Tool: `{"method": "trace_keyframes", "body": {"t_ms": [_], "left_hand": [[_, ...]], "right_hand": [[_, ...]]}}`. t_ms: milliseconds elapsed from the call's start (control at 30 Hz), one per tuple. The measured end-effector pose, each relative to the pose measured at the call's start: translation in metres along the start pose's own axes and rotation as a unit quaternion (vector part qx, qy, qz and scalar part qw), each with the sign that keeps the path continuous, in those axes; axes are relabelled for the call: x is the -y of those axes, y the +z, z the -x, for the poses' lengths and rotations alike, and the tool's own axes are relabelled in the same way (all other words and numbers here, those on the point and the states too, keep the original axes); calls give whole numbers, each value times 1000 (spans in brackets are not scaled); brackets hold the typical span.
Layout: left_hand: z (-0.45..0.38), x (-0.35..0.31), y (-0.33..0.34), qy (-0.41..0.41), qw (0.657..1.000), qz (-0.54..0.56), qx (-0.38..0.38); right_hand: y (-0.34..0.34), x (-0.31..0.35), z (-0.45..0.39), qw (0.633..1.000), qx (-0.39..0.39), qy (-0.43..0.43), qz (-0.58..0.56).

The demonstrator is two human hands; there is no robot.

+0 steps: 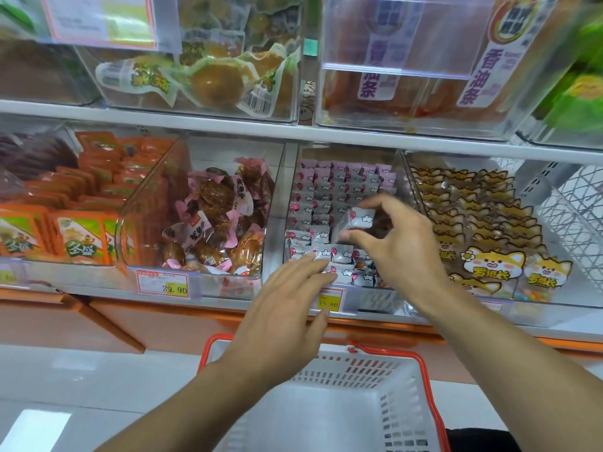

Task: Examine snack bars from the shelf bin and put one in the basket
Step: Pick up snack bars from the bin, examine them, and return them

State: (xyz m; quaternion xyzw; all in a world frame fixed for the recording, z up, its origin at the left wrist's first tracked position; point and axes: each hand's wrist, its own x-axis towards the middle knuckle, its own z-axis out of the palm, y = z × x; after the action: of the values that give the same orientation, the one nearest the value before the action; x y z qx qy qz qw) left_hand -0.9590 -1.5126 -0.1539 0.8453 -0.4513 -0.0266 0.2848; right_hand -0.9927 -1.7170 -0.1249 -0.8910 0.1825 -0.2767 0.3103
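Snack bar (354, 220) pinched over the shelf bin (342, 177).
Bar is gripped by the right hand (396, 247); left hand (287, 313), fingers straight and released, is held at its 7 o'clock. Basket (421, 380) is seen at 6 o'clock below.

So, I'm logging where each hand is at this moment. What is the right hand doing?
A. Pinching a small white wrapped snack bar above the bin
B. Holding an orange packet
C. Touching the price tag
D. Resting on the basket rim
A: the right hand pinches a white snack bar with its fingers above the bin of identical bars.
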Motion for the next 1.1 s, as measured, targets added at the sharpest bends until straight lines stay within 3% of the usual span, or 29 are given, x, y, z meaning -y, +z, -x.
{"method": "trace_keyframes", "body": {"t_ms": [200, 267, 467, 600, 667, 867, 1000, 1100], "left_hand": [[2, 1, 2, 2, 1000, 3, -3], [2, 1, 2, 4, 1000, 5, -4], [2, 1, 2, -3, 1000, 10, -5], [1, 0, 4, -2, 1000, -3, -1], [1, 0, 5, -1, 1000, -4, 3], [2, 2, 5, 3, 1000, -7, 9], [1, -2, 2, -12, 998, 45, -34], [-1, -9, -6, -80, 971, 185, -128]], "right_hand": [[7, -8, -4, 958, 181, -74, 210], [5, -8, -4, 959, 178, -79, 205], [-15, -6, -13, 974, 61, -54, 211], [-14, -4, -11, 920, 123, -91, 360], [-12, -2, -10, 916, 130, -83, 371], [-12, 0, -9, 995, 34, 2, 91], [-22, 10, -5, 986, -113, 26, -118], [-32, 21, 4, 972, -148, 0, -182]]}}
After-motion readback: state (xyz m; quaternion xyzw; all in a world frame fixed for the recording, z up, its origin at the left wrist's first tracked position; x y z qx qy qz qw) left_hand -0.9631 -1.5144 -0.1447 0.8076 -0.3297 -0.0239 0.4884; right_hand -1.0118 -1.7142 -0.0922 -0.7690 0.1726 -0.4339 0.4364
